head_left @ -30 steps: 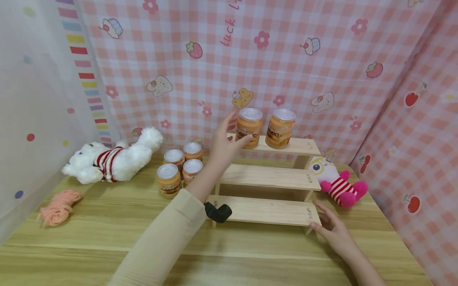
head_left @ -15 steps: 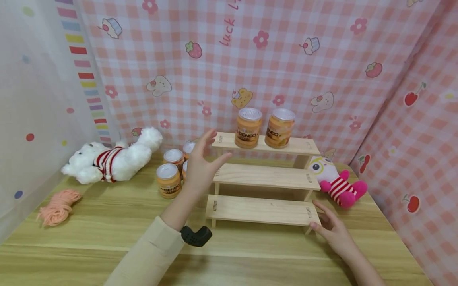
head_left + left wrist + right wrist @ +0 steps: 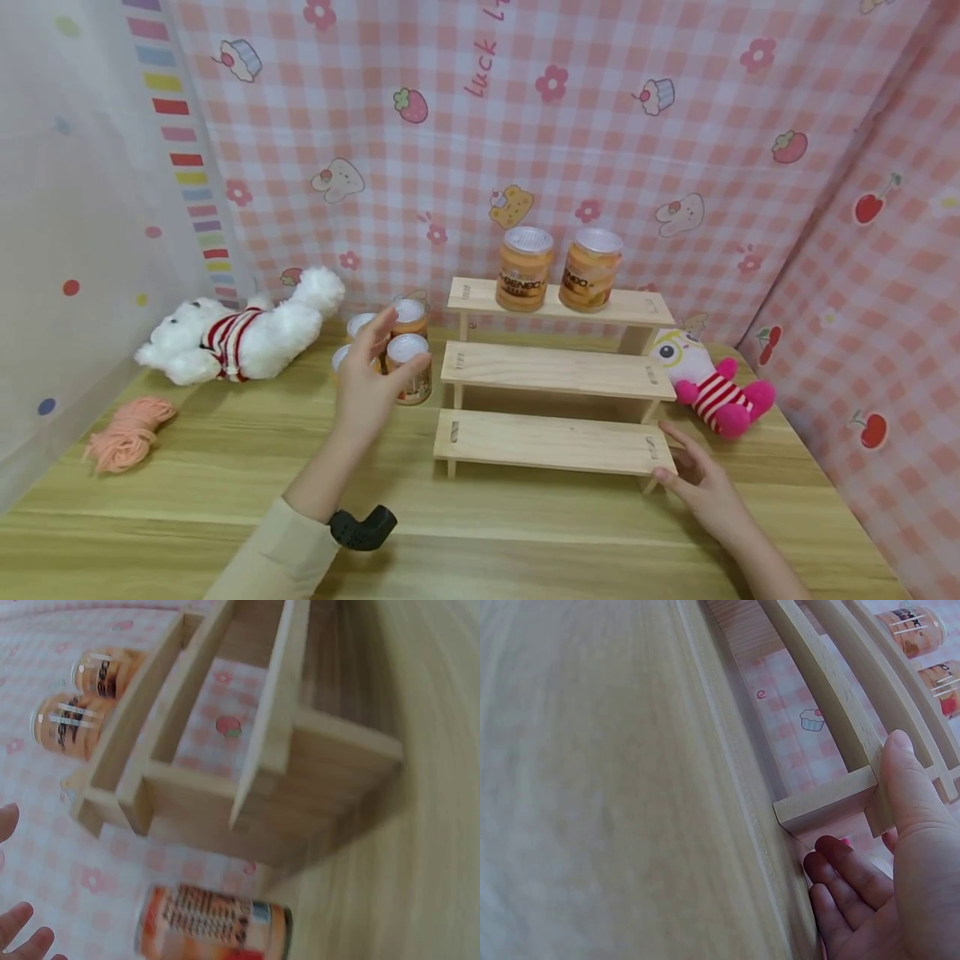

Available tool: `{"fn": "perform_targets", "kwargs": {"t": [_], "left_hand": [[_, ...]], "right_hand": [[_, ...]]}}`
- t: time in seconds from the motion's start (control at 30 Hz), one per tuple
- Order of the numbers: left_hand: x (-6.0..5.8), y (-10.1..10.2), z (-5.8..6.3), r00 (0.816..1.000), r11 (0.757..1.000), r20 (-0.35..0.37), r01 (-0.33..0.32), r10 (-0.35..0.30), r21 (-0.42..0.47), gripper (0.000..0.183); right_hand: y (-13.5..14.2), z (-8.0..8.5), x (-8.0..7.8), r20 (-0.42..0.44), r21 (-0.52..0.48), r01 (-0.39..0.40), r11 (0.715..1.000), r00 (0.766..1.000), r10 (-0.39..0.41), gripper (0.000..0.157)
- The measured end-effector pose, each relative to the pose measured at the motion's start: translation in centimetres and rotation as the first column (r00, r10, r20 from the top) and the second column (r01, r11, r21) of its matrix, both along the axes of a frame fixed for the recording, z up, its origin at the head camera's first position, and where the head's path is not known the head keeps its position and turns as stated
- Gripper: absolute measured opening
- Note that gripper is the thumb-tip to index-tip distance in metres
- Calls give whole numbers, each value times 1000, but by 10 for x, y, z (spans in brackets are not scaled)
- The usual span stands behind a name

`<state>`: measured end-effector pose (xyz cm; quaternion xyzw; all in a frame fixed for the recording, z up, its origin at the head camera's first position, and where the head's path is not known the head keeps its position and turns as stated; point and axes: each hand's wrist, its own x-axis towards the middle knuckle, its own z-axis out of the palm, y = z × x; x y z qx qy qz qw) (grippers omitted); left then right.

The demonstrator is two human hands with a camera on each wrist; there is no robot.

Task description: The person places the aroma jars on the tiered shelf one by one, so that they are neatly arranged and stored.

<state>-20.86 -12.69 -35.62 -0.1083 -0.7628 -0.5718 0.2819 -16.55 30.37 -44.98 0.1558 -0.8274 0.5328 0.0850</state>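
Note:
My left hand, fingers spread and holding nothing, is in front of several orange cans with silver lids grouped on the table; it hides part of them. One can shows just right of the thumb, and the left wrist view has a can near the fingers. At the right end of a three-step wooden display shelf, my right hand grips the lowest board between thumb and index finger. In the right wrist view its thumb lies along the board's edge. Two cans, a left one and a right one, stand upright on the top step.
A white plush dog lies at the back left, with a pink yarn skein before it. A pink striped doll leans right of the shelf. Checked curtain hangs behind the wooden table.
My left hand has let go of the left can on the top step and moved left and down to the grouped cans. The right hand stays at the shelf.

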Motion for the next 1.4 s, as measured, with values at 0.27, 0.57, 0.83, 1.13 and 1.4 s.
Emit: {"fn": "perform_targets", "kwargs": {"t": [0.27, 0.57, 0.83, 1.13, 1.4], "left_hand": [[1, -30, -17, 994, 994, 5, -106, 106, -41, 68], [-6, -59, -40, 980, 984, 98, -170, 174, -41, 69], [-11, -67, -57, 965, 985, 198, -164, 172, -57, 72], [-16, -67, -70, 956, 990, 262, -140, 136, -3, 75], [-19, -68, -73, 959, 986, 242, -162, 146, 47, 74]], "right_hand": [[0, 1, 1, 1, -1, 8, 1000, 1000, -8, 58], [1, 1, 0, 4, 15, 6, 1000, 1000, -6, 59], [1, 1, 0, -1, 24, 2, 1000, 1000, -2, 58], [2, -1, -1, 11, 17, -3, 1000, 1000, 2, 58], [1, 0, -1, 13, 23, 1, 1000, 1000, -1, 58]]}}
